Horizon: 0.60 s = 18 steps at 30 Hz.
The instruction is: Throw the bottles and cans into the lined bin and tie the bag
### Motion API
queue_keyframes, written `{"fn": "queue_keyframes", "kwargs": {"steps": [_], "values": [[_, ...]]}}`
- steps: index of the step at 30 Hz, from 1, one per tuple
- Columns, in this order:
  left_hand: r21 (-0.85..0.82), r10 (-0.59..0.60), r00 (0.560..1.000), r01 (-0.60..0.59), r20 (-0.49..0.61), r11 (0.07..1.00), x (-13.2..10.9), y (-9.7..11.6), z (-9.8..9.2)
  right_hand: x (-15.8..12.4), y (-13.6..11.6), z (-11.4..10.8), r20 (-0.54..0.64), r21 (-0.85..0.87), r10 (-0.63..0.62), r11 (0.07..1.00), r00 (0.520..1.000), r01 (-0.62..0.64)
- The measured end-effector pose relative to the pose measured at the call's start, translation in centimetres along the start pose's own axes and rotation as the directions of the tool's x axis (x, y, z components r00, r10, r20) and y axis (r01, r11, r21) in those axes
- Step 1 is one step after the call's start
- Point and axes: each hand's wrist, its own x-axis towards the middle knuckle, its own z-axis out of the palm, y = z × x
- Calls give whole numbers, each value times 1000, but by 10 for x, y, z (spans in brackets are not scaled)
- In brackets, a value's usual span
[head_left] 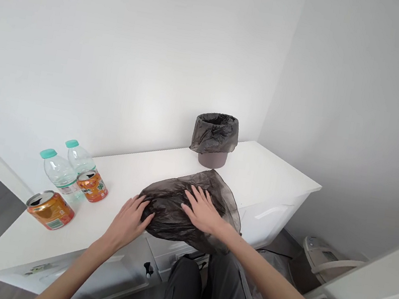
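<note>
Lying on desk [275,177], at 9 o'clock from bag: two opened cans [51,209], two clear bottles [61,172], contents unclear. Left hand [128,224] flat against bag [170,211]; right hand [202,210] spread on top, hands apart, neither gripping. Dark, thin, crumpled, at front edge. At 12 o'clock, lined bin [214,139].

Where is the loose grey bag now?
Head view: the grey bag lies at the front edge of the white desk, right hand flat on it, left hand touching its left edge, lined bin behind it.
</note>
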Motion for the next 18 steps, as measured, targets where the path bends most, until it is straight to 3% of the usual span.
{"fn": "queue_keyframes", "kwargs": {"steps": [4, 6, 9, 14, 18], "values": [[-54, 10, 989, -18, -146, 998, 9, 26, -14, 7, -34, 22, -138, -35, -33, 999, 990, 28], [-67, 20, 997, -25, -77, 997, 13, 27, -7, 14, -51, 26, -102, -26, -40, 999, 994, 37], [-1, -3, 994, 3, 111, 1000, 14, 3, 17, 24, -61, 20, -19, -11, -7, 1000, 1000, 7], [56, -42, 981, 32, 187, 998, 4, -41, 37, 30, -32, -15, 43, -38, 1, 999, 999, 1], [58, -70, 974, 59, 215, 997, 4, -41, 31, 21, 10, -42, 91, -51, 52, 998, 995, -48]]}}
